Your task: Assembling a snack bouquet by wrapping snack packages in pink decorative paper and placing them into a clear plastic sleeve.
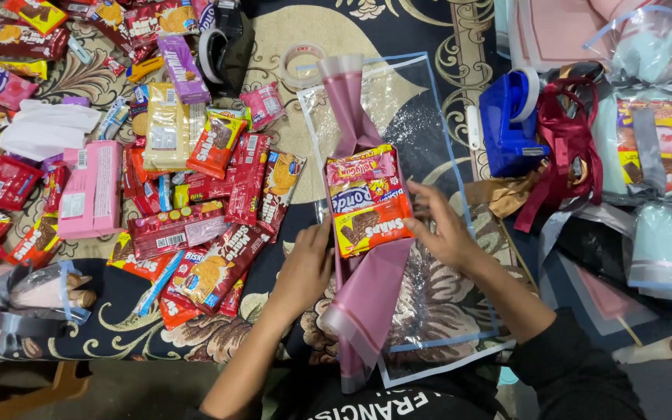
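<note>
Far left: heap of snack packets (188, 194), mostly red, spread over the patterned cloth (289, 39). Left hand (305, 268), fingers together and flat, presses the near-left edge of the packet stack (369, 201). The stack sits mid-scene on pink wrapping paper (367, 303), over a clear blue-edged sheet (429, 117). Right hand (446, 229), fingers spread, touches the stack's right edge. Best to square both sides evenly and keep the packets centred. The stack shows pink, blue and yellow wrappers, overlapped. Right: blue tape dispenser (503, 124), dark red ribbon (565, 148).
</note>
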